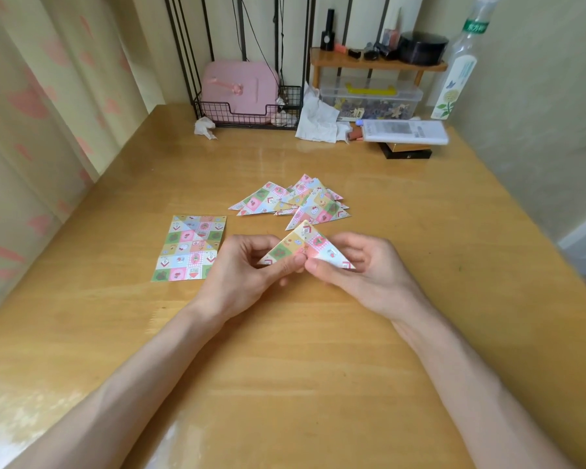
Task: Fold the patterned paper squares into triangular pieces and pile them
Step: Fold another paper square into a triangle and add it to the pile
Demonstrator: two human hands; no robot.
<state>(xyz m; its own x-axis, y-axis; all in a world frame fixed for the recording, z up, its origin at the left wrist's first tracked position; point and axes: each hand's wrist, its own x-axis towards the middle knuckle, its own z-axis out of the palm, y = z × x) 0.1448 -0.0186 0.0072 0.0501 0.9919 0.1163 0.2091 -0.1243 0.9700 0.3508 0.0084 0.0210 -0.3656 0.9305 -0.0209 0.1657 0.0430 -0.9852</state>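
Note:
A folded triangle of patterned paper (303, 247) is held just above the wooden table (285, 367), point up. My left hand (247, 265) pinches its lower left edge with thumb and fingers. My right hand (356, 265) pinches its lower right edge, and the two thumbs meet at the bottom middle. Behind the held piece lies a loose pile of folded triangles (295, 201). To the left, an unfolded patterned paper square (190, 247) lies flat on the table, with crease lines across it.
Along the back edge stand a wire rack with a pink case (241, 89), crumpled tissues (317, 120), a clear plastic box (369, 99) under a small wooden shelf (376, 64), a tall bottle (457, 69) and a white packet (405, 130). A curtain hangs at left.

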